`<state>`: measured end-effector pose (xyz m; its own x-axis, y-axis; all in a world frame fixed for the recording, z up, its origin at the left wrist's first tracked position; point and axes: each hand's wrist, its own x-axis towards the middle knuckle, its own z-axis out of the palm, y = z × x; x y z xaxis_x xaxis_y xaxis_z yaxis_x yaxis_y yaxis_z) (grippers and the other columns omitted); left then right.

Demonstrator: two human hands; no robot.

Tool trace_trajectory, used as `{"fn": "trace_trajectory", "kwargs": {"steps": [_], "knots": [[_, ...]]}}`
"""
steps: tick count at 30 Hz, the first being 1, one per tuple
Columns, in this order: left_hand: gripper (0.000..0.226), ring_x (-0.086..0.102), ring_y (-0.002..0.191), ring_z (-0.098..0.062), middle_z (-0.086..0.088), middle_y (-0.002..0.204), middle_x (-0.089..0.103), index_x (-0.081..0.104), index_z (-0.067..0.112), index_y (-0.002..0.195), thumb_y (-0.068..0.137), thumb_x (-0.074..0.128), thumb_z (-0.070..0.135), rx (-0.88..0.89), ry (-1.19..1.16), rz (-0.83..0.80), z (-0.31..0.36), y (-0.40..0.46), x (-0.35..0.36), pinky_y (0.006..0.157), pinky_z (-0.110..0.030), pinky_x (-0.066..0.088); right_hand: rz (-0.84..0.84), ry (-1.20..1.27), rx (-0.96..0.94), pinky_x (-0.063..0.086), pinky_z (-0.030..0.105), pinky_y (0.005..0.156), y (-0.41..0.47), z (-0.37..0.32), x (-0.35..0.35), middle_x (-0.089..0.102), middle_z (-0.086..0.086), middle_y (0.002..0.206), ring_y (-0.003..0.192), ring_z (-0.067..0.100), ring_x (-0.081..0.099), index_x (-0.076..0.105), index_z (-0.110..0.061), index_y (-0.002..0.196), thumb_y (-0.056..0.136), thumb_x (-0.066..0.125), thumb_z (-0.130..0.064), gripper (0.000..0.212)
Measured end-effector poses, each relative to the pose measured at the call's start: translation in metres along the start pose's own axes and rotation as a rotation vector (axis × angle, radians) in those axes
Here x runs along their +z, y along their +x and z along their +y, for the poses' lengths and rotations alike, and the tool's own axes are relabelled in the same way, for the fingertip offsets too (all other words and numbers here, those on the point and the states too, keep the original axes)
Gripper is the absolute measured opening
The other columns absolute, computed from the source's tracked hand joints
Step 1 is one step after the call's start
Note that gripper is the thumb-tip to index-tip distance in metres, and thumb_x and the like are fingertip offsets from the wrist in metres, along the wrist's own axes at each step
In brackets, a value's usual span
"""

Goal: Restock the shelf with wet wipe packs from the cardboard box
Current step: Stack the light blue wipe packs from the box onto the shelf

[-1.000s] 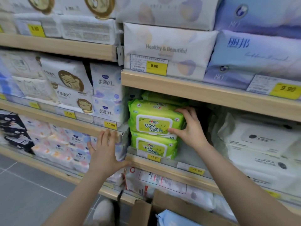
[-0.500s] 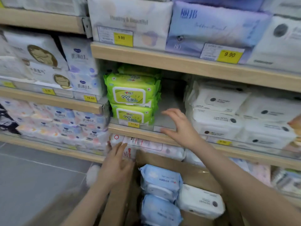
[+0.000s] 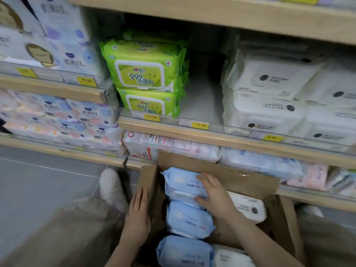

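My right hand (image 3: 212, 193) is down in the cardboard box (image 3: 237, 180) and lies on the topmost blue pack (image 3: 183, 183), fingers (image 3: 205, 179) spread across its face and the thumb at its lower right edge; I judge this a grasp just forming, not yet a closed hold. The pack lies directly under the palm, its long axis running left to right across the box, so the fingers need to curl over its far edge. My left hand (image 3: 138, 214) rests flat and open on the box's left flap, steadying it, and is the farther one from the pack. The gap on the shelf (image 3: 202, 105), between the green packs (image 3: 144, 74) and the white packs (image 3: 269, 97), lies up and ahead.
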<state>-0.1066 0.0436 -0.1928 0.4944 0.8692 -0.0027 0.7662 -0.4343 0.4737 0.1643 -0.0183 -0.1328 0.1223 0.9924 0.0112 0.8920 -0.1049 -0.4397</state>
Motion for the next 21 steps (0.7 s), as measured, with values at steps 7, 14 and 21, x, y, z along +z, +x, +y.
{"fn": "trace_trajectory", "kwargs": {"steps": [7, 14, 21], "knots": [[0.073, 0.019, 0.134, -0.021, -0.014, 0.148, 0.030, 0.026, 0.005, 0.144, 0.071, 0.036, 0.011, -0.040, -0.114, 0.051, 0.002, -0.002, 0.004, 0.110, -0.015, 0.005, -0.026, -0.249, 0.034, 0.042, 0.037, 0.088, -0.006, 0.003, 0.026, 0.054, 0.004, 0.118, 0.105, 0.021, 0.041, 0.045, -0.013, 0.129, 0.041, 0.083, -0.048, 0.102], [0.080, 0.015, 0.139, -0.021, -0.006, 0.153, 0.020, 0.016, 0.012, 0.148, 0.077, 0.049, -0.006, -0.040, -0.134, 0.021, 0.009, -0.004, -0.001, 0.111, -0.028, 0.013, 0.003, -0.350, -0.001, 0.028, 0.038, 0.095, 0.005, 0.000, 0.042, 0.054, 0.008, 0.111, 0.102, 0.026, 0.046, 0.051, -0.013, 0.110, 0.033, 0.081, -0.038, 0.086], [0.079, 0.030, 0.131, -0.026, -0.012, 0.145, 0.039, 0.035, 0.010, 0.140, 0.065, 0.060, 0.009, -0.024, 0.189, -0.003, 0.019, -0.004, -0.006, 0.103, -0.062, 0.023, -0.157, -0.094, 0.158, 0.029, 0.031, 0.089, -0.002, 0.008, 0.010, 0.048, -0.002, 0.114, 0.106, 0.022, 0.043, 0.035, -0.021, 0.132, 0.056, 0.076, -0.039, 0.089]]}}
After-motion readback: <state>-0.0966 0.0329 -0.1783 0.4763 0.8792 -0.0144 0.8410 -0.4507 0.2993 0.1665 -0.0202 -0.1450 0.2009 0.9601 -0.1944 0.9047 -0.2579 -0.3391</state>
